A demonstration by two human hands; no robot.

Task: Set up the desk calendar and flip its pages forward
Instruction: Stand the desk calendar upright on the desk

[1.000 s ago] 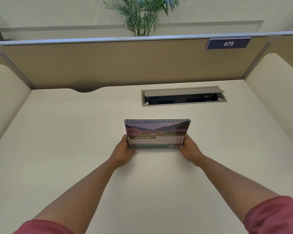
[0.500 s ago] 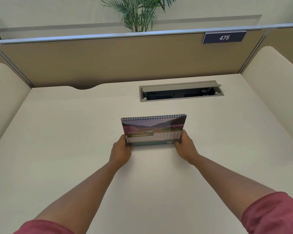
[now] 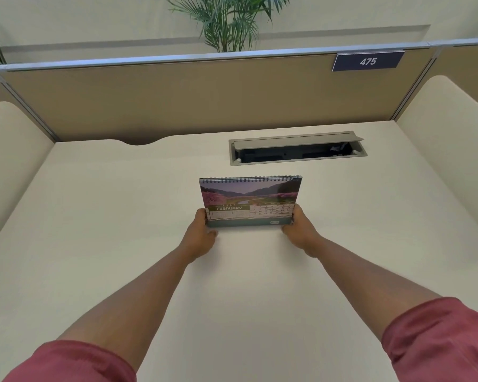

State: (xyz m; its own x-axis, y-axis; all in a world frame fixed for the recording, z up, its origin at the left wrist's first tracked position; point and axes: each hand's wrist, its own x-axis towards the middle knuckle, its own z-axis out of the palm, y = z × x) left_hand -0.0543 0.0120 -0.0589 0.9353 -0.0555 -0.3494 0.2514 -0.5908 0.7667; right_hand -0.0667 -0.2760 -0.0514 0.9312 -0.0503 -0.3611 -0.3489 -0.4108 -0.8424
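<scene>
The desk calendar (image 3: 250,201) stands upright on the desk (image 3: 94,244), spiral binding on top, its February page facing the person. The left hand (image 3: 200,234) closes its fingers around the calendar's lower left corner; the right hand (image 3: 300,230) grips the lower right corner the same way. Just behind the calendar lies an open cable tray (image 3: 297,148), and beyond that a partition (image 3: 177,97). Setting up looks nearly done; the forward page flipping appears not yet finished.
</scene>
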